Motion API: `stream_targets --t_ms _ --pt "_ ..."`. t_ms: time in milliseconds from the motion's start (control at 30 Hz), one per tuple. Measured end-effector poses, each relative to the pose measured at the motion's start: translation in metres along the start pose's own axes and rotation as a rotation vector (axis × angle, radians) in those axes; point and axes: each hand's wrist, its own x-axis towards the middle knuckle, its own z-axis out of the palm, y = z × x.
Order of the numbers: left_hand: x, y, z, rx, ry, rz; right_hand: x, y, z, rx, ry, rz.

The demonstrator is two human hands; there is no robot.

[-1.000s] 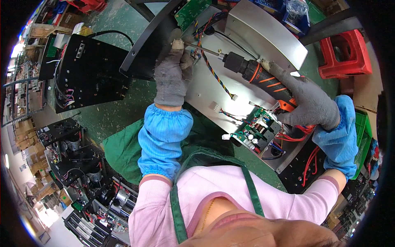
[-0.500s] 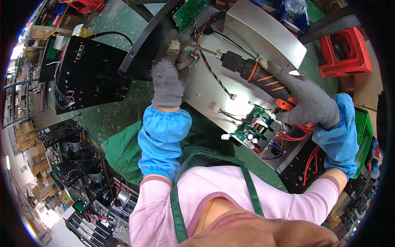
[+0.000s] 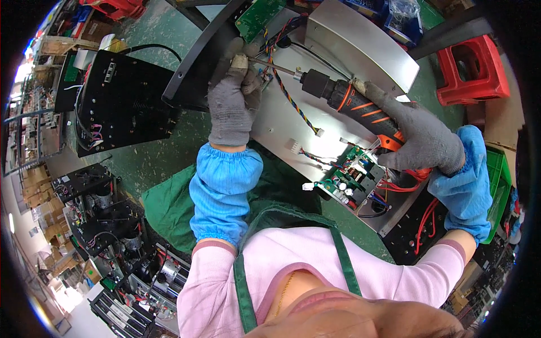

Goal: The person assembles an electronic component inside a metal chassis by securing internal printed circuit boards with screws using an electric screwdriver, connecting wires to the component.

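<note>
My right hand (image 3: 422, 135), in a grey glove, is wrapped round the grip of a black-and-orange cordless screwdriver (image 3: 360, 107). Its long bit (image 3: 273, 66) points left, level with my left fingertips. My gloved left hand (image 3: 231, 107) is closed at the inner side of a curved black panel (image 3: 191, 79). What those fingers hold by the bit's tip is hidden. Below the tool lies a silvery metal chassis (image 3: 276, 129) with a twisted multicoloured cable (image 3: 293, 104) across it. A power supply board (image 3: 355, 177) sits at its near end, by red wires.
A bent metal cover (image 3: 360, 45) rises at the chassis's far side, with blue parts bins (image 3: 406, 25) beyond. Red stools (image 3: 473, 70) and a green crate (image 3: 497, 186) stand to the right. At left are a black panel assembly (image 3: 124, 101) and several machine units (image 3: 107, 225).
The screwdriver has shifted very slightly left toward my left fingers. Both hands keep nearly the same position and grip.
</note>
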Motion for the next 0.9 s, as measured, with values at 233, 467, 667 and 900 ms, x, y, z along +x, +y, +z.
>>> stream_targets --t_ms 233,467,667,900 --pt "0.000 0.005 0.003 0.183 -0.003 0.037 0.002 0.005 0.007 0.043 0.004 -0.022" --pt "-0.033 0.035 0.026 0.924 0.173 -0.185 0.010 0.018 0.018 0.055 0.165 -0.141" --pt "-0.021 0.108 0.085 1.607 0.057 0.713 0.020 0.018 0.021 -0.085 0.194 0.010" --pt "0.047 0.110 0.057 2.392 -0.277 0.293 0.042 0.012 0.014 -0.034 0.028 0.156"
